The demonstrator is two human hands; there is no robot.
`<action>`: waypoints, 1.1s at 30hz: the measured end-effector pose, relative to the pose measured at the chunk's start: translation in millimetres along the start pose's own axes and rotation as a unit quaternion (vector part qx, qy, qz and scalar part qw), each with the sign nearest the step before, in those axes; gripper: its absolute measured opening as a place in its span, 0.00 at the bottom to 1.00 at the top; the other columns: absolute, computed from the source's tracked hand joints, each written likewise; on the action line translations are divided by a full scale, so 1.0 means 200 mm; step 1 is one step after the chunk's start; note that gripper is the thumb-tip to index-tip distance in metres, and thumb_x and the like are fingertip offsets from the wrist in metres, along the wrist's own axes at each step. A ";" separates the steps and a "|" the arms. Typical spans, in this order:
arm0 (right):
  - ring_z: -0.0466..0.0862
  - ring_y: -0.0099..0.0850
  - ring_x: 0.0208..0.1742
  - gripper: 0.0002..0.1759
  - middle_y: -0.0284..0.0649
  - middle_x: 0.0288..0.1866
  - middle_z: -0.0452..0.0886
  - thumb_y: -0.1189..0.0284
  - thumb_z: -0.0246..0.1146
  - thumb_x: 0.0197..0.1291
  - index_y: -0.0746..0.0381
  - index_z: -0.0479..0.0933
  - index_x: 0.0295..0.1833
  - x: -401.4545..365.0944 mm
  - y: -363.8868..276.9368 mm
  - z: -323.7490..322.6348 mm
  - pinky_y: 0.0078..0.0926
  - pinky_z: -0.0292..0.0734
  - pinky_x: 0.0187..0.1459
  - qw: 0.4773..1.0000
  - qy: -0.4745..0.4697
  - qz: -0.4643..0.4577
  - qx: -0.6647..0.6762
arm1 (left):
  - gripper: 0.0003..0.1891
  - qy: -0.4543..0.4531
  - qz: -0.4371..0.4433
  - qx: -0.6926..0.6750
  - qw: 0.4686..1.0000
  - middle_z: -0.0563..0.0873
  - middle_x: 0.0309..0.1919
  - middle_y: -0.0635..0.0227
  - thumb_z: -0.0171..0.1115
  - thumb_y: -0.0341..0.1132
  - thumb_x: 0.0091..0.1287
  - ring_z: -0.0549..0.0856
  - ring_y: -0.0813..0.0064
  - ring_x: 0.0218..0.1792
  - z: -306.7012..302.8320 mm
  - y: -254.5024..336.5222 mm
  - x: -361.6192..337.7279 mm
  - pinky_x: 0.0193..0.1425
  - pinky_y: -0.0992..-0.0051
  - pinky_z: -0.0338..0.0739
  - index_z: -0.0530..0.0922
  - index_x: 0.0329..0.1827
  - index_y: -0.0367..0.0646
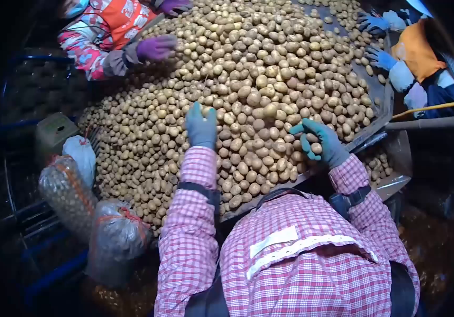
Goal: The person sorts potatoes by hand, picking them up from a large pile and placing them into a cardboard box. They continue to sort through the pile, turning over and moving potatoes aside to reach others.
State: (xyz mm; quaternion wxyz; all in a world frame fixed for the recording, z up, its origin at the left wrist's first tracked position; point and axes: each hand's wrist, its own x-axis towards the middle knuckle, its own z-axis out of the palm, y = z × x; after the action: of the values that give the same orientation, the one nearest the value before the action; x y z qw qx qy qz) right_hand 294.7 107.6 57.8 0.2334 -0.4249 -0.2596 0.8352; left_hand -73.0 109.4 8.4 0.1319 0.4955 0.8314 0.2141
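Observation:
A broad heap of potatoes covers the table before me. My left hand, in a grey-blue glove with teal fingertips, reaches onto the middle of the heap. Its fingers are apart, and a potato shows between the tips; no firm hold on it is visible. Near the right front edge, my right hand, in a teal glove, has its fingers curled around a potato. The index finger points left over the heap. Whether more potatoes are in the palm is hidden.
Purple-gloved hands of one person work at the upper left, and blue-gloved hands of another at the right. Filled plastic bags stand at the lower left. A metal chute with potatoes lies beyond the table's right rim.

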 end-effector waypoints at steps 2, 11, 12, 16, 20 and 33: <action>0.72 0.19 0.15 0.29 0.32 0.23 0.78 0.52 0.52 0.82 0.70 0.80 0.60 0.03 0.03 -0.05 0.16 0.63 0.16 1.000 -0.006 0.000 0.009 | 0.33 0.063 0.018 0.078 0.995 0.65 0.79 0.42 0.62 0.53 0.73 0.73 0.43 0.73 0.11 0.12 -0.10 0.75 0.53 0.73 0.73 0.77 0.47; 0.82 0.19 0.42 0.22 0.34 0.48 0.85 0.67 0.63 0.75 0.62 0.78 0.70 0.21 -0.08 0.22 0.14 0.79 0.39 0.995 -0.093 -0.021 0.037 | 0.36 -0.081 0.170 -0.114 0.975 0.67 0.79 0.44 0.66 0.45 0.70 0.69 0.44 0.78 -0.04 0.32 -0.46 0.81 0.55 0.66 0.68 0.81 0.47; 0.82 0.19 0.41 0.22 0.34 0.48 0.85 0.66 0.62 0.76 0.62 0.78 0.70 0.22 -0.09 0.25 0.14 0.78 0.37 0.995 -0.096 -0.029 0.020 | 0.34 -0.051 0.169 -0.061 0.982 0.69 0.78 0.43 0.66 0.44 0.72 0.69 0.46 0.79 -0.10 0.25 -0.48 0.82 0.56 0.65 0.70 0.80 0.45; 0.72 0.16 0.19 0.27 0.31 0.31 0.83 0.54 0.52 0.82 0.66 0.80 0.64 0.26 -0.04 0.28 0.13 0.63 0.18 0.994 -0.103 -0.005 -0.032 | 0.27 0.044 0.033 -0.011 0.998 0.77 0.70 0.43 0.64 0.41 0.73 0.78 0.47 0.69 -0.27 -0.36 -0.40 0.78 0.56 0.71 0.77 0.70 0.35; 0.65 0.16 0.12 0.35 0.28 0.18 0.75 0.43 0.49 0.81 0.66 0.83 0.57 0.26 0.02 0.40 0.13 0.55 0.13 0.996 -0.053 0.065 -0.026 | 0.33 -0.027 -0.099 0.091 0.991 0.79 0.67 0.48 0.61 0.53 0.72 0.78 0.51 0.67 -0.33 -0.35 -0.31 0.73 0.55 0.72 0.74 0.74 0.41; 0.76 0.21 0.33 0.23 0.32 0.39 0.80 0.59 0.53 0.82 0.63 0.77 0.68 0.26 0.27 0.70 0.16 0.71 0.34 0.996 -0.081 0.027 -0.010 | 0.27 0.028 -0.027 -0.017 0.999 0.83 0.62 0.50 0.69 0.41 0.70 0.82 0.53 0.63 -0.58 -0.55 -0.60 0.66 0.62 0.80 0.78 0.69 0.38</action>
State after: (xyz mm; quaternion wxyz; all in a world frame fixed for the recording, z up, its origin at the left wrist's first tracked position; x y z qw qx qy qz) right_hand 141.5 66.0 63.7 0.1843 -0.3648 -0.2749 0.8703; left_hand -150.3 -69.0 56.5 0.1225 0.4638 0.8443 0.2387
